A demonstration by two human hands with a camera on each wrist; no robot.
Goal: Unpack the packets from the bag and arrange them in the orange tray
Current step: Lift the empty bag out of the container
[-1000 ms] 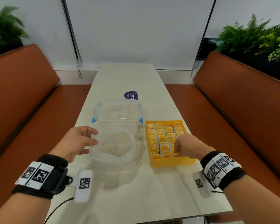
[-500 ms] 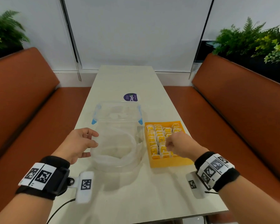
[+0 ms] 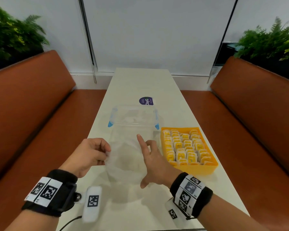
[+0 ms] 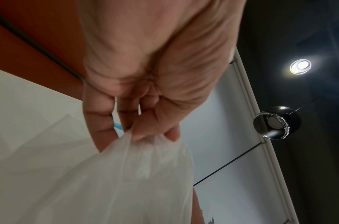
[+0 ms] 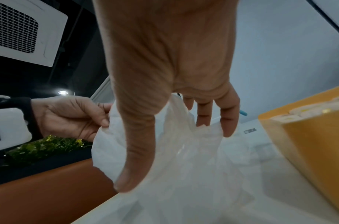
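The clear plastic bag (image 3: 125,157) stands crumpled on the white table (image 3: 187,114), between the person's two hands. The left hand (image 3: 88,154) pinches the bag's left rim between thumb and curled fingers. The right hand (image 3: 154,162) is spread with its fingers straight, index pointing away, reaching at the bag's open mouth and holding nothing. Just right of the bag sits the orange tray (image 3: 202,169), packed with rows of yellow-and-white packets (image 3: 183,147). Behind the bag is a clear container with blue clips (image 3: 133,117).
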